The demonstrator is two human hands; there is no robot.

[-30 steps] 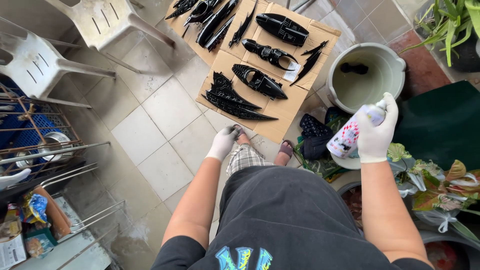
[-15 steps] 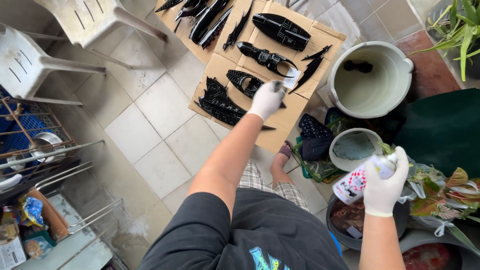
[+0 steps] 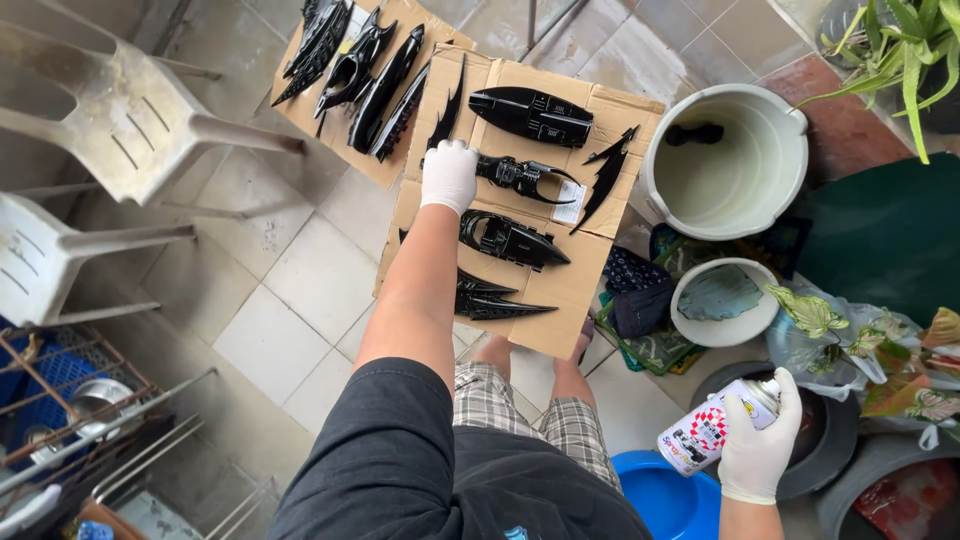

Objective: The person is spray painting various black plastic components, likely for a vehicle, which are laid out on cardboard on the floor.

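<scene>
Gloved left hand (image 3: 449,175) now farther up cardboard (image 3: 560,290)

The left hand (image 3: 449,175) is being stretched farther out from the knee onto the cardboard sheet (image 3: 575,290), beside a glossy black plastic part (image 3: 522,177). The spray can (image 3: 705,436) is being lowered in the right hand (image 3: 757,445).

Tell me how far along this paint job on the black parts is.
Looks done: the black parts lie spread on the cardboard sheets and look evenly glossy black. In hand: the left hand rests on the end of one part in the second row, while the right hand holds a spray can off to the side, not aimed at them. Whether more coats remain cannot be judged here.
</scene>
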